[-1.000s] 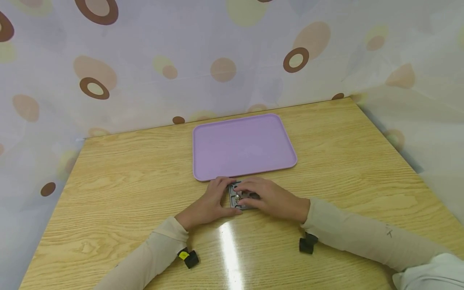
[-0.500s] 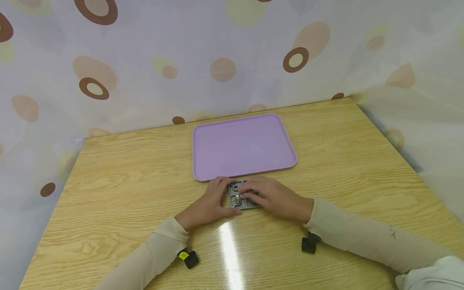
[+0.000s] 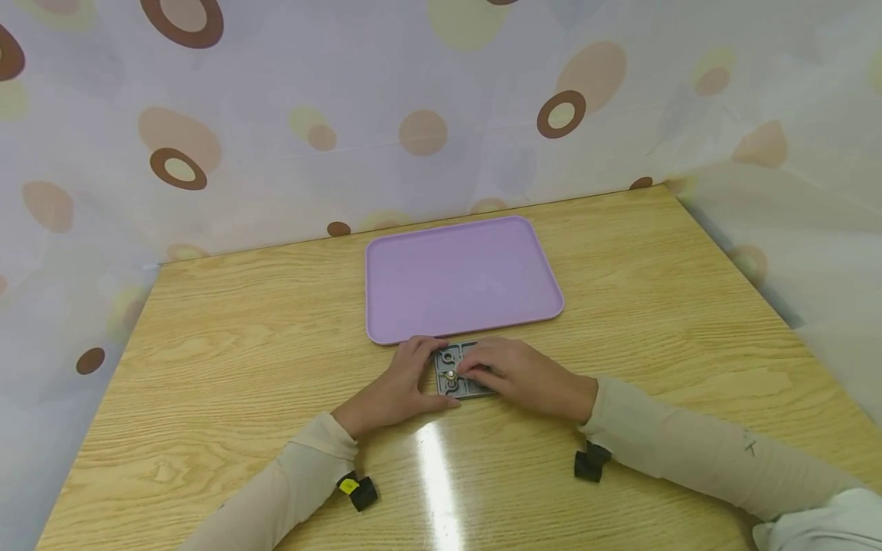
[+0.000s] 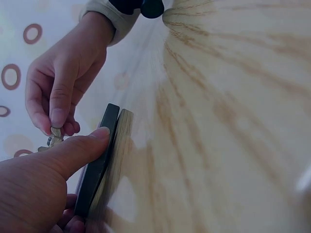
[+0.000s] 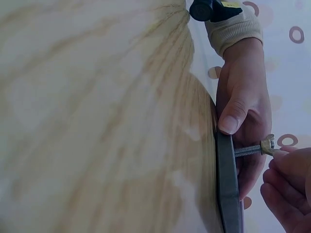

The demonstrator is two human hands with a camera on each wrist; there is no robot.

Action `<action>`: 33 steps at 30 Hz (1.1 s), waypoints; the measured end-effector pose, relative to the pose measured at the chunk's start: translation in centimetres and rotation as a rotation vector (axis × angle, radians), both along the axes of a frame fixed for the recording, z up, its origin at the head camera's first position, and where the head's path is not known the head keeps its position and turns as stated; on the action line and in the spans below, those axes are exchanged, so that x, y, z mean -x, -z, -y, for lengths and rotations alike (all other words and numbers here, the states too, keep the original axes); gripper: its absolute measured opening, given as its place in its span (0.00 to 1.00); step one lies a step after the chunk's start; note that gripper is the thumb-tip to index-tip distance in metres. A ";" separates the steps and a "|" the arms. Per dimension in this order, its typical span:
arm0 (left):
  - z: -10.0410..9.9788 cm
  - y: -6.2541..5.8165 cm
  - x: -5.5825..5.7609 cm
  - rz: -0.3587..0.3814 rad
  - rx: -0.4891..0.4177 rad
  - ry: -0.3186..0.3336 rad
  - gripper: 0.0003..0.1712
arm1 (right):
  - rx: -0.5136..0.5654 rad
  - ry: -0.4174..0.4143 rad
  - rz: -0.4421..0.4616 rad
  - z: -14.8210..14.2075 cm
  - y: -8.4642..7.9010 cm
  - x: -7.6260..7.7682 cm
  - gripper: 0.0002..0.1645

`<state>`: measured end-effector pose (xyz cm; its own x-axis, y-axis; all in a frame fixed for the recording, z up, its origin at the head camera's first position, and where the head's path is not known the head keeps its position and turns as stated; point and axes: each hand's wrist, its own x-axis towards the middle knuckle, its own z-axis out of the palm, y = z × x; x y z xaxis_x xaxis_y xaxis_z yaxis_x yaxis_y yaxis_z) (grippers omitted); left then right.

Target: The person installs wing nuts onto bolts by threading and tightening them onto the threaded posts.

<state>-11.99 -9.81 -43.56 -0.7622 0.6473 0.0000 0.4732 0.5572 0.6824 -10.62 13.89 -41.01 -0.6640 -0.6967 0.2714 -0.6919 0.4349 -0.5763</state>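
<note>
A grey rectangular plate (image 3: 444, 385) with ribs and round recesses lies flat on the wooden table. My left hand (image 3: 398, 387) holds its left end, thumb on the near edge and fingers at the far edge. From the plate rises a threaded bolt (image 5: 248, 151), upright, with a brass-coloured wing nut (image 5: 267, 144) near its top. My right hand (image 3: 527, 379) pinches a wing of this nut between thumb and index finger, its other fingers curled in. A good length of bare thread shows between nut and plate. The right hand hides the plate's right part in the head view.
Just behind the plate lies a shallow purple tray (image 3: 463, 279) with a raised rim. The wooden table (image 3: 241, 329) extends to both sides. A patterned curtain (image 3: 276, 92) hangs along its back and sides.
My right hand has drawn back slightly to the right, and its fingers have come together at the wing nut, whose wings have turned. The left hand and plate stay in place.
</note>
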 end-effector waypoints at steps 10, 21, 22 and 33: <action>0.1 -0.1 0.0 -0.003 0.010 0.001 0.49 | 0.052 -0.041 -0.004 0.5 0.0 -0.1 0.08; 0.1 0.0 0.0 -0.001 0.000 0.017 0.48 | -0.002 -0.014 -0.029 1.0 0.4 -0.2 0.21; 0.1 0.0 0.0 -0.004 -0.001 0.018 0.48 | -0.005 -0.014 -0.025 1.0 0.4 -0.3 0.21; 0.0 0.0 0.0 -0.002 0.007 0.010 0.48 | -0.046 0.031 0.008 1.1 -0.1 -0.3 0.21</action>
<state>-11.98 -9.85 -43.60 -0.7557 0.6549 -0.0026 0.4804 0.5570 0.6775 -10.28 12.74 -40.93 -0.6876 -0.6872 0.2345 -0.6731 0.4821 -0.5608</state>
